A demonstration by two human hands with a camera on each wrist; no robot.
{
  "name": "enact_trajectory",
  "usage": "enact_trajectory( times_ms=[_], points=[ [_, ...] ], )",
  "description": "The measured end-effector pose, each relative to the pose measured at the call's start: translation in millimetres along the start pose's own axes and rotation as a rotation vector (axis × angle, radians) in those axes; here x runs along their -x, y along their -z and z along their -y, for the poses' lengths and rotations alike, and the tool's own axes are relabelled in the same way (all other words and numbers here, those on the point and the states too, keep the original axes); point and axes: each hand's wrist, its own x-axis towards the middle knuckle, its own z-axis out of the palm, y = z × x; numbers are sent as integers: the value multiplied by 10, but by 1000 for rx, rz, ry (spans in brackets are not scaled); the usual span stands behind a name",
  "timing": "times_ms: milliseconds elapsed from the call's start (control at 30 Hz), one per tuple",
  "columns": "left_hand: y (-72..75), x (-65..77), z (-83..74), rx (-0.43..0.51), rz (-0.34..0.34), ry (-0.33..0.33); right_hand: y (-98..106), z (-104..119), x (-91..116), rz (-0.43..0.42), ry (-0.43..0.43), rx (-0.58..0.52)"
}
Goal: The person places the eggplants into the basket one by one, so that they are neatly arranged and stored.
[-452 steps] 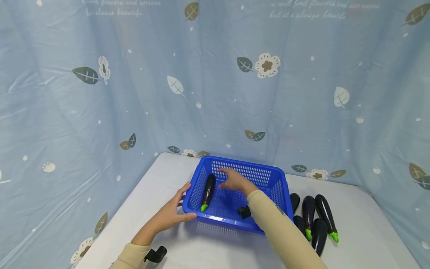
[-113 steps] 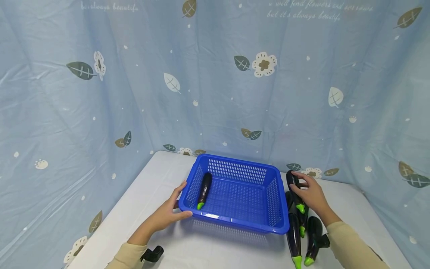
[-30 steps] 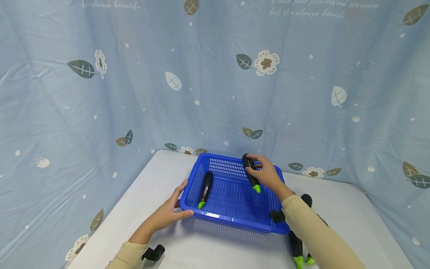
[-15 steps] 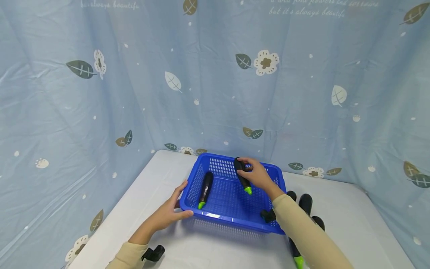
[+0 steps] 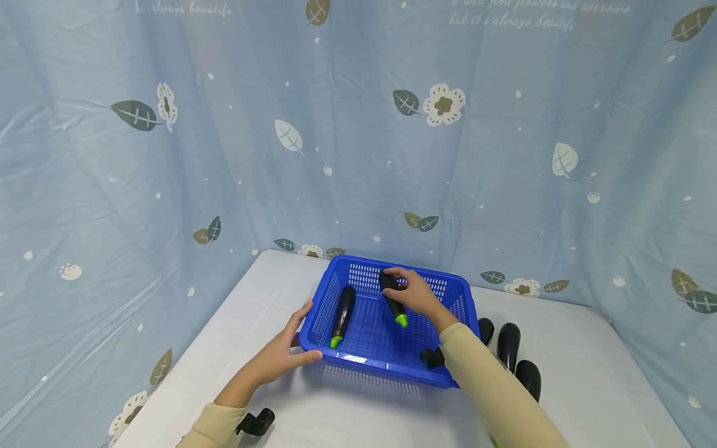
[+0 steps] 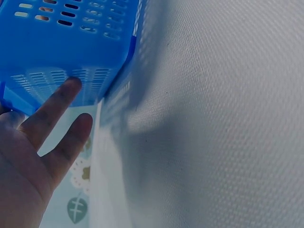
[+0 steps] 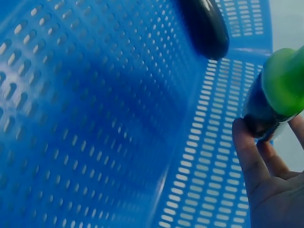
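Note:
My right hand (image 5: 413, 291) grips a dark eggplant (image 5: 396, 306) with a green stem end, holding it inside the blue plastic basket (image 5: 386, 368). In the right wrist view the held eggplant's green end (image 7: 284, 85) points toward the camera, apart from the basket floor. Another eggplant (image 5: 343, 316) lies along the basket's left side, and its dark end (image 7: 209, 33) shows in the right wrist view. My left hand (image 5: 284, 350) rests at the basket's front left corner, thumb at the front rim and forefinger by the left rim. In the left wrist view two straight fingers (image 6: 54, 109) spread by the outer wall.
To the right of the basket, several eggplants (image 5: 508, 345) lie on the white table (image 5: 594, 373), partly hidden by my right sleeve (image 5: 493, 392). A blue patterned curtain (image 5: 358, 155) hangs behind and beside the table. Black devices (image 5: 257, 423) sit at both wrists.
My right hand took an eggplant from the pile at the right and carried it leftward over the rim, then lower into the basket. My left hand has stayed at the corner.

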Motion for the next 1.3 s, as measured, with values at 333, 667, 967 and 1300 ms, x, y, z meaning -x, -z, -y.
enact_trajectory(
  times_ms=[333, 667, 967, 1300],
  points=[
    [13, 0, -22, 3, -17, 31, -194, 25, -90, 30, 6, 4],
    [2, -11, -8, 8, -3, 33, -333, 59, -141, 62, 9, 0],
    [-2, -2, -14, 18, -3, 30, -408, 149, -170, 94, 8, 72],
    [10, 5, -10, 18, -5, 28, -519, 180, -229, 137, -1, 87]
  ],
)
